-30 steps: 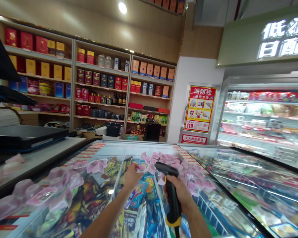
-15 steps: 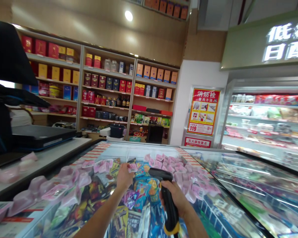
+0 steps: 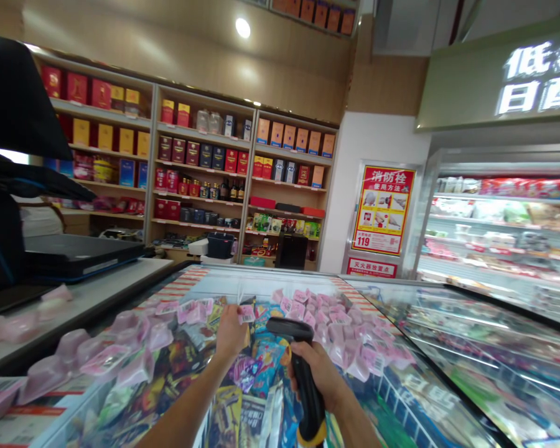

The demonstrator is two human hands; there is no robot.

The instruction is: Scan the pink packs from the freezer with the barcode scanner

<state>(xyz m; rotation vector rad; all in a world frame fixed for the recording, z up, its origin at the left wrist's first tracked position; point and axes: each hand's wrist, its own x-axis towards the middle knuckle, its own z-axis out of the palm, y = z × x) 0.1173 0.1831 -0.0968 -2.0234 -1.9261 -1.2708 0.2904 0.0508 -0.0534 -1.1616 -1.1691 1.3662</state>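
Note:
My right hand (image 3: 320, 373) is wrapped round the grip of a black and yellow barcode scanner (image 3: 308, 392), whose head points left. In my left hand (image 3: 232, 330) the fingers are closed on a small pink cup with a barcode label (image 3: 246, 313). The scanner head sits just to the right of that cup, apart from it. Both hands are above a glass-topped freezer full of colourful packets (image 3: 261, 367). Many similar pink cups (image 3: 336, 320) lie in a heap to the right, and another row of pink cups (image 3: 135, 333) runs along the left.
A black checkout machine (image 3: 74, 255) stands on the counter at the left. Behind are shelves of boxed goods (image 3: 200, 155) and a red fire hydrant poster (image 3: 383, 208). A second glass-topped freezer (image 3: 485, 348) and a lit chiller (image 3: 504, 230) stand at the right.
My right hand has brought the scanner left, nearer to the cup in my left hand. My left hand has shifted slightly left and up with the cup.

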